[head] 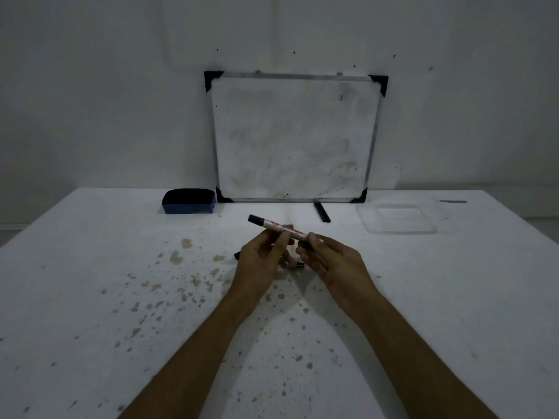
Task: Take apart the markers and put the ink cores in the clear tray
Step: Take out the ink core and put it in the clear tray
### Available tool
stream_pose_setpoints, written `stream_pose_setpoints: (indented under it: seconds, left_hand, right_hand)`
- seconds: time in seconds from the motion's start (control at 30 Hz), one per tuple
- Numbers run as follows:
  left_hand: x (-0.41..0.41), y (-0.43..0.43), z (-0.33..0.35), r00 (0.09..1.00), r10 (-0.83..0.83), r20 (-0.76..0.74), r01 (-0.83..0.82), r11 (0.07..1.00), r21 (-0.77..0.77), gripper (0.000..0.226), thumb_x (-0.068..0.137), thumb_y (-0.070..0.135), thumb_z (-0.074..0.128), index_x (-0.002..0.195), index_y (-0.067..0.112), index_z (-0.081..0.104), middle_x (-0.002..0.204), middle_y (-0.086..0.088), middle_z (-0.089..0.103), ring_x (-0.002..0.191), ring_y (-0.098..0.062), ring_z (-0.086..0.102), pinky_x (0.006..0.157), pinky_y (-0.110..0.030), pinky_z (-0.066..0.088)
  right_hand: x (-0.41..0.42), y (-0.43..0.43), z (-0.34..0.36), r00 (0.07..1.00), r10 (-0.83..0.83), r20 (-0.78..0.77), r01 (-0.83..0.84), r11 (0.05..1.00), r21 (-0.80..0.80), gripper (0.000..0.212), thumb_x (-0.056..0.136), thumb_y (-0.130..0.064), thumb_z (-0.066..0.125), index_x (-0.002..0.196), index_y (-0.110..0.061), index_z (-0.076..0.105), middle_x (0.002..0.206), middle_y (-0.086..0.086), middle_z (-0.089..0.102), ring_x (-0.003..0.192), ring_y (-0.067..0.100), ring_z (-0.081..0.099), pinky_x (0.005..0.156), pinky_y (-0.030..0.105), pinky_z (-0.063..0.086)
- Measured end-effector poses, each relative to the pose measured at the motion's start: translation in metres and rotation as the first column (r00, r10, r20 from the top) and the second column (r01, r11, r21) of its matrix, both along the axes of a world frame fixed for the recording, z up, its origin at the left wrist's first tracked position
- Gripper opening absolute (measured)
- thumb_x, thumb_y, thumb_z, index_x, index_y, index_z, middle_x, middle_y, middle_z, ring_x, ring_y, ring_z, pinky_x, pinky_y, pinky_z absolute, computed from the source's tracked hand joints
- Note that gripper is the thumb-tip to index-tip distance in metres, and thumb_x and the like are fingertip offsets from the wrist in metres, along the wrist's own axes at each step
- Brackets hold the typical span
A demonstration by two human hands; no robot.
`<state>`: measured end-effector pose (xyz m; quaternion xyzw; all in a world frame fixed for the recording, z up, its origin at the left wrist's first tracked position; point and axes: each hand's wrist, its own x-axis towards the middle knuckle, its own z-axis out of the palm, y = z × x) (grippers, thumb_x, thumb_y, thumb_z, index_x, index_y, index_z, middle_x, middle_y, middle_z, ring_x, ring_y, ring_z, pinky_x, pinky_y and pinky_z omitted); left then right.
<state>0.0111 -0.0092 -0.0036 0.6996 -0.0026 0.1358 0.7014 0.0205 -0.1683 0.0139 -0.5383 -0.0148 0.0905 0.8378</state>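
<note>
A white marker [273, 225] with a black end cap at its upper left is held slanted above the table's middle. My left hand [260, 261] pinches its middle from below. My right hand [329, 261] grips its lower right end, which the fingers hide. Under the hands lies another marker [295, 264], mostly covered, with a black end [237, 254] poking out to the left. The clear tray [399, 229] stands empty at the back right of the table.
A whiteboard [295, 137] leans on the wall at the table's back edge. A blue eraser [189, 201] sits to its left, and a black stick-like part [321, 211] lies before it. The white tablecloth [121, 297] is stained with several spots.
</note>
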Motion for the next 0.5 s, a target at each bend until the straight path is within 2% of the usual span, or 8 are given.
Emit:
stream_pose_setpoints:
  seconds: [0.13,0.3,0.4,0.5]
  left_hand:
    - [0.001,0.003,0.002,1.000,-0.012,0.008,0.012,0.997,-0.081,0.017,0.103,0.026,0.058,0.113,0.024,0.072,0.102,-0.003,0.078,0.081,-0.013,0.072,0.077,-0.031,0.061]
    - [0.001,-0.010,0.007,0.996,0.064,0.065,-0.049,0.977,-0.209,0.015,0.106,0.020,0.052,0.110,0.017,0.067,0.097,-0.002,0.076,0.086,-0.016,0.075,0.076,-0.026,0.061]
    - [-0.002,-0.018,0.004,0.988,0.129,0.090,-0.117,0.985,-0.130,0.019,0.106,0.027,0.051,0.114,0.016,0.064,0.100,-0.005,0.076,0.085,-0.014,0.075,0.073,-0.026,0.062]
    - [-0.003,-0.023,-0.005,0.996,0.062,0.061,-0.065,0.997,0.049,0.020,0.106,0.030,0.051,0.116,0.017,0.064,0.095,0.001,0.073,0.079,-0.005,0.070,0.066,-0.020,0.056]
  right_hand:
    - [0.000,0.001,0.002,1.000,0.008,-0.021,-0.009,0.999,-0.053,0.027,0.094,-0.019,0.071,0.112,0.001,0.073,0.103,0.021,0.077,0.088,0.027,0.077,0.076,0.026,0.061]
    - [0.007,-0.003,0.002,0.975,-0.029,-0.221,0.053,0.993,0.104,0.039,0.101,-0.038,0.059,0.108,-0.001,0.072,0.094,0.016,0.079,0.083,0.025,0.076,0.076,0.030,0.063]
    - [0.010,-0.005,0.002,0.969,-0.014,-0.247,0.045,0.992,0.122,0.041,0.101,-0.041,0.058,0.108,-0.003,0.071,0.092,0.014,0.078,0.073,0.021,0.074,0.065,0.027,0.062]
    - [0.011,-0.005,-0.001,0.978,0.014,-0.207,-0.005,0.999,0.047,0.041,0.101,-0.038,0.059,0.109,0.000,0.072,0.083,0.013,0.072,0.061,0.017,0.067,0.056,0.026,0.057]
